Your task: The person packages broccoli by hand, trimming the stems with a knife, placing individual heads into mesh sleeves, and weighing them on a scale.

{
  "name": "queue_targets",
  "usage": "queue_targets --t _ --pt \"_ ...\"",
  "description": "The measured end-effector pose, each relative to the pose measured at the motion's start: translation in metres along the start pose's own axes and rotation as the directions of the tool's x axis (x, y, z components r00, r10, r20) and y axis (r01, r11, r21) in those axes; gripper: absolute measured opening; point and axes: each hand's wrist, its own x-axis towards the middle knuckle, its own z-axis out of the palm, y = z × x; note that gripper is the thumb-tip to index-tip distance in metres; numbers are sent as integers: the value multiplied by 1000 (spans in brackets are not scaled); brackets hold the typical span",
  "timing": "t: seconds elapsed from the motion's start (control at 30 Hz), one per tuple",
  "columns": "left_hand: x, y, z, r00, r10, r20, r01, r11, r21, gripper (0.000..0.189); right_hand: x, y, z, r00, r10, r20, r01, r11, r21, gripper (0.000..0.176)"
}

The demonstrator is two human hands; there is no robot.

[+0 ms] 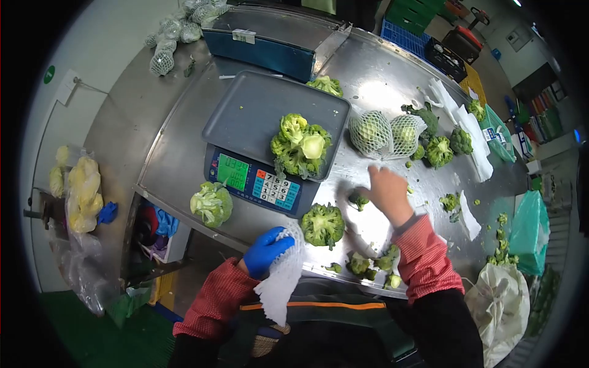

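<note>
My left hand (267,250), in a blue glove, is closed round a white foam net sleeve (283,276), which hangs down over the front edge of the table. Above the table, my bare right hand (390,194) has its thumb raised and its fingers bent at a small broccoli floret (358,199); the fingertips are partly hidden. Between the hands lies a broccoli head (323,225). Several cut florets (358,263) rest near the table edge. A broccoli cluster (302,146) sits stem up on the scale's grey tray (245,110).
Two net-wrapped heads (370,132) and several bare broccoli heads (439,151) lie to the right. The scale's lit display (232,172) faces me. A pale broccoli head (211,204) is left of it. White sleeves (472,144) and a green bag (531,233) are at the right.
</note>
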Motion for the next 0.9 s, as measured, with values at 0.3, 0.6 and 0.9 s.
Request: queue_targets --t 0.3,0.6,0.9 --pt "52 160 7 580 805 -128 -378 405 832 70 -6 16 23 989 103 102 -144 631 762 47" --pt "126 141 -30 677 705 -211 -605 696 385 34 36 -14 -47 888 -458 27 -338 -613 715 44" --pt "30 54 -49 845 496 -200 -284 733 618 29 73 -45 -69 984 -180 -1 -1 -12 1000 33"
